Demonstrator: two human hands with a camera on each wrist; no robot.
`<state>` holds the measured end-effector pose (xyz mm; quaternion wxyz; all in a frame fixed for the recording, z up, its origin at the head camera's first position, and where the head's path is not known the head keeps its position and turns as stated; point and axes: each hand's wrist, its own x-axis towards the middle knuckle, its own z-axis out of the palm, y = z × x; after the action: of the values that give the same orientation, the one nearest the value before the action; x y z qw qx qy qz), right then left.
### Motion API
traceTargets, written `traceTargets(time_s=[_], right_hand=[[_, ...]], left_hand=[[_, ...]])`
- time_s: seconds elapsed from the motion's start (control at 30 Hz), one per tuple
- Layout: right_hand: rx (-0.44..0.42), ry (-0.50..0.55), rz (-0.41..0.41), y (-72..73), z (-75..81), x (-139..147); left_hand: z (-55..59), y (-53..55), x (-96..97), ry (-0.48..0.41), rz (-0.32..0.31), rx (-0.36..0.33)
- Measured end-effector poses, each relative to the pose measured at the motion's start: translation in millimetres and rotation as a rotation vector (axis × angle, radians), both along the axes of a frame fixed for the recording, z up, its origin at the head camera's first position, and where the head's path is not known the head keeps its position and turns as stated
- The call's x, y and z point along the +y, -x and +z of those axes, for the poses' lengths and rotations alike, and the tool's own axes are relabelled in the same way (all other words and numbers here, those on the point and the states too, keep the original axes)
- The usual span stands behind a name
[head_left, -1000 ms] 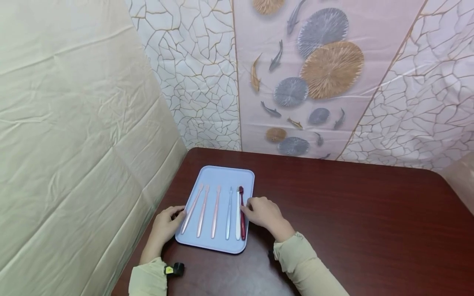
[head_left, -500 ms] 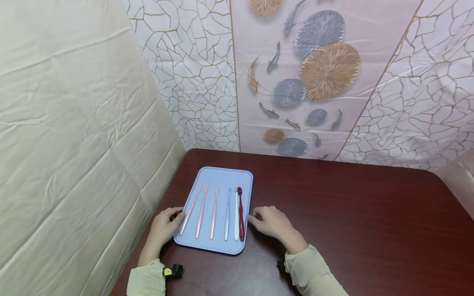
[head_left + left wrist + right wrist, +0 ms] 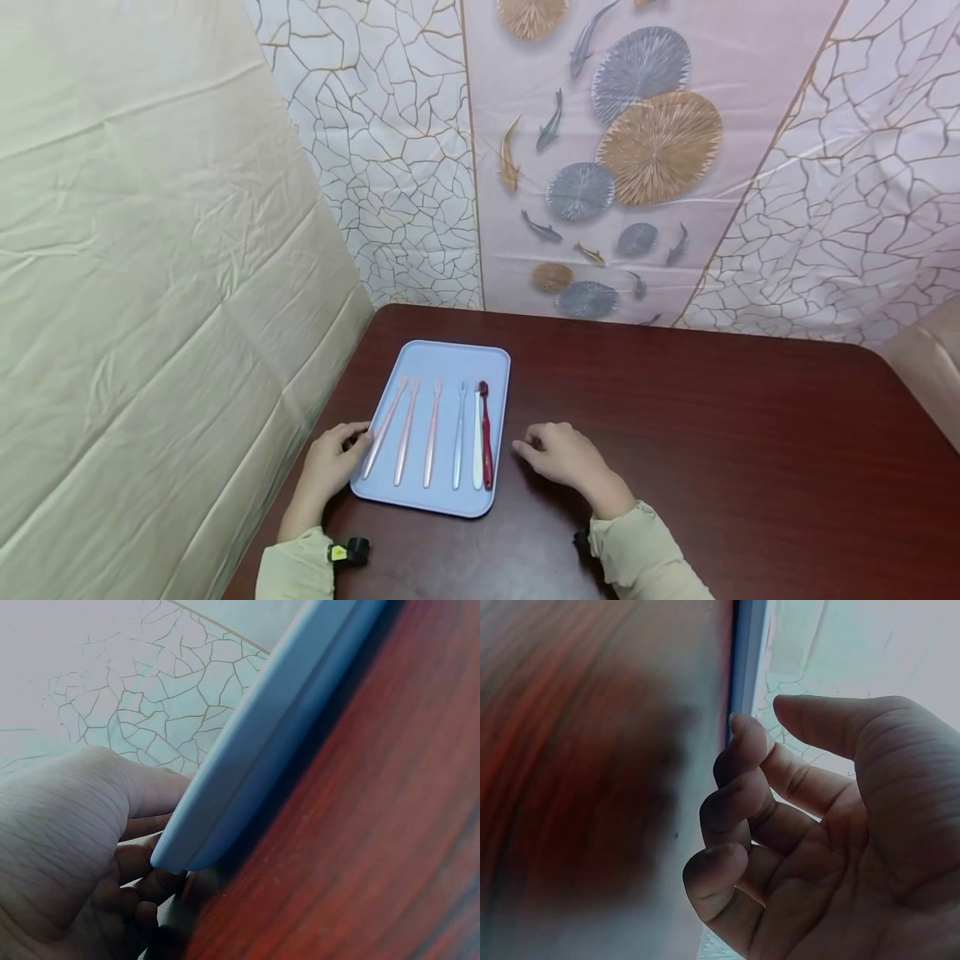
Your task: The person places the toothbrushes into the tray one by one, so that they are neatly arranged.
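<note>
A pale blue tray [image 3: 450, 358] lies on the dark wood table with several toothbrushes side by side on it. Three pink toothbrushes [image 3: 407, 435] are on its left; a light blue toothbrush [image 3: 459, 437], a white toothbrush [image 3: 477, 450] and a red toothbrush [image 3: 486, 437] lie toward its right side. My left hand [image 3: 327, 458] holds the tray's left edge, thumb at the rim and fingers bent around the outside, as the left wrist view shows. To the right of the tray, my right hand [image 3: 562, 454] hovers or rests near the table, fingers loosely curled and holding nothing.
The reddish-brown table [image 3: 675, 433] stretches away to the right. Patterned cloth [image 3: 592, 167] hangs behind its back edge, and a cream cloth wall [image 3: 187, 250] stands close along the left side. Each wrist wears a small black camera [image 3: 358, 550].
My right hand has left the red toothbrush and drawn away to the right, off the tray. My left hand stays at the tray's left edge. The head view has shifted slightly.
</note>
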<state>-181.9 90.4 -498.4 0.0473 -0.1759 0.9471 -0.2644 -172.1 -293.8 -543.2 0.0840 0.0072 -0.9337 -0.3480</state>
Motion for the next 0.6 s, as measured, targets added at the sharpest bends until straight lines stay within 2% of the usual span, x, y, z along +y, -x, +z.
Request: traceTargets(time_s=[0.23, 0.6], right_hand=[[-0.018, 0.001, -0.016, 1.8, -3.7, 9.8], [-0.001, 0.023, -0.001, 1.5, -7.4, 22.7]], left_hand=[[0.8, 0.0, 1.3, -0.007, -0.001, 0.005], [0.4, 0.8, -0.4, -0.012, -0.004, -0.024]])
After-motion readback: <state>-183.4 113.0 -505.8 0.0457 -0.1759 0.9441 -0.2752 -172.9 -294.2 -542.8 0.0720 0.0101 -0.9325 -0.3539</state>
